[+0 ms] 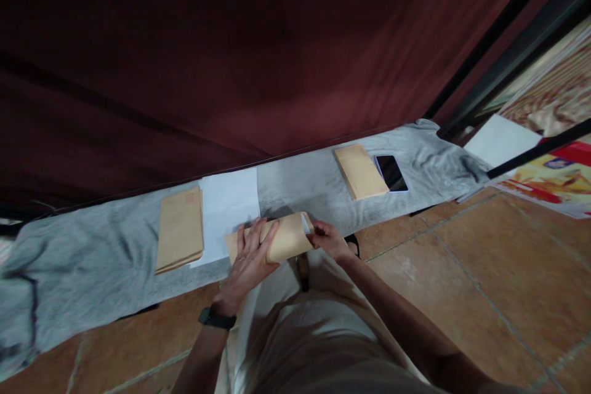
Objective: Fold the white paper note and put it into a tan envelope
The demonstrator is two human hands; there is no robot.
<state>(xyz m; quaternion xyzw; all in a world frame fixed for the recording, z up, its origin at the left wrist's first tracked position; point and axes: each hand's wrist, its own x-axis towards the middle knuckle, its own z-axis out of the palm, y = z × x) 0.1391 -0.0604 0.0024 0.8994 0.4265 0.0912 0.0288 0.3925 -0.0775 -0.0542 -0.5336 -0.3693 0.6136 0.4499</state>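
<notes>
A brown paper envelope (289, 237) lies sideways at the bench's near edge, bulging, its right end gaping with white paper (305, 223) showing inside. My left hand (252, 252) holds the envelope's left part, fingers across its top and thumb along the near side. At the open end, the fingers of my right hand (327, 239) are closed on the envelope's edge; their tips are partly hidden. Left of my hands, a small stack of brown envelopes (180, 228) overlaps white paper sheets (231, 206). Farther right lies another brown envelope or stack (360, 171).
A phone (391, 173) lies beside the right-hand envelopes on the grey cloth (300, 181) covering the long bench. Behind it hangs a dark red curtain (277, 74). Dark metal bars (508, 43) and a printed box (554, 172) are at the right, above floor tiles (462, 283).
</notes>
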